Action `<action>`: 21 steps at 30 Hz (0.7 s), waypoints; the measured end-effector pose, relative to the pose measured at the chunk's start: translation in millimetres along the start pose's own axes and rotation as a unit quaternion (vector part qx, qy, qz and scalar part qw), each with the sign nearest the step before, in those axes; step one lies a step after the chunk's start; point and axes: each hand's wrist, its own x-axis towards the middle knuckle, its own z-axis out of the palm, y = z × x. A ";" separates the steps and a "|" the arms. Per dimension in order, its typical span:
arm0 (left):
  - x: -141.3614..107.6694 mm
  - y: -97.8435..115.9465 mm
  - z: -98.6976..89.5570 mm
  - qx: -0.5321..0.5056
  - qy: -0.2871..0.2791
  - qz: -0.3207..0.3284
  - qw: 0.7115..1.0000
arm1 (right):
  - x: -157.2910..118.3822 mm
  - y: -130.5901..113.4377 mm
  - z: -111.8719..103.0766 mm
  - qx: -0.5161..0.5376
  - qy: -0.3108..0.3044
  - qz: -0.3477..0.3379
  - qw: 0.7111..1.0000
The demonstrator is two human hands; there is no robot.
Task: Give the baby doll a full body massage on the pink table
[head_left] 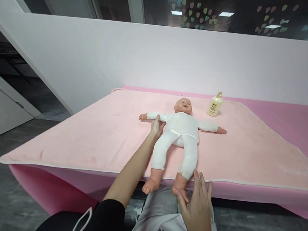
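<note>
A baby doll [183, 124] with a white cloth body lies on its back on a pale pink blanket [110, 137]. Its head points away from me and its feet hang over the table's front edge. My left hand [157, 127] is closed around the doll's upper arm on the left side, close to the armpit; part of the fingers is hidden. My right hand [197, 206] is beside the doll's lower leg on the right, its fingers stretched out and apart. Its thumb lies against the foot, and the fingertips are next to the white trouser leg.
A yellow pump bottle [215, 104] stands upright on the blanket, right of the doll's head. The pink table cover [296, 122] shows beyond the blanket and drapes over the front. Behind the table rises a white partition [147, 55] with dark glass above it.
</note>
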 end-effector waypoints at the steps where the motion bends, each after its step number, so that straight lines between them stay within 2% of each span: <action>1: -0.8 -2.4 -1.7 0.009 -0.006 0.024 1.000 | -0.8 -2.3 2.4 -0.016 0.012 -0.013 1.000; 5: -6.8 -10.2 -4.5 0.080 -0.010 0.134 0.988 | -3.8 -9.4 11.9 -0.039 0.075 -0.055 0.995; 7: -9.7 -12.1 -3.9 0.155 -0.011 0.201 0.967 | -6.5 -11.2 15.4 -0.031 0.108 -0.056 0.992; 9: -11.6 -12.4 -3.0 0.242 -0.014 0.276 0.930 | -9.4 -11.2 16.3 -0.016 0.131 -0.037 0.990; 12: -13.7 -10.4 -2.2 0.365 -0.032 0.358 0.859 | -12.4 -7.7 11.2 0.037 0.124 0.034 0.991; 15: -16.6 -7.7 -1.8 0.478 -0.034 0.360 0.801 | -11.2 -2.7 -1.0 0.121 0.114 0.111 0.980; 18: -19.3 -7.0 -0.6 0.563 -0.022 0.339 0.754 | -1.9 1.2 -17.7 0.171 0.151 0.161 0.960; 21: -20.1 -8.5 1.9 0.616 -0.052 0.367 0.695 | 20.2 3.9 -33.4 0.156 0.180 0.134 0.962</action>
